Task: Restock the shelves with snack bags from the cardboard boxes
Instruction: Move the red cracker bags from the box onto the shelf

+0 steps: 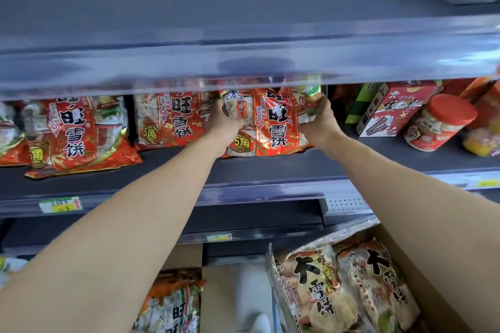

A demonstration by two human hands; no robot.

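A red and white snack bag (270,121) stands upright on the dark middle shelf (270,167), its top hidden behind the shelf edge above. My left hand (223,123) grips its left side and my right hand (322,123) grips its right side. Two more bags of the same kind stand to its left, one (167,119) right beside it and another (75,132) further left. Below at the right, an open cardboard box (422,273) holds larger snack bags (319,289). A second box at the bottom centre holds another bag (173,303).
Right of the held bag stand a red and white carton (392,111) and a red-lidded jar (438,121). The upper shelf's clear front strip (243,62) overhangs the bags' tops. A price tag (61,204) sits on the middle shelf's edge at left.
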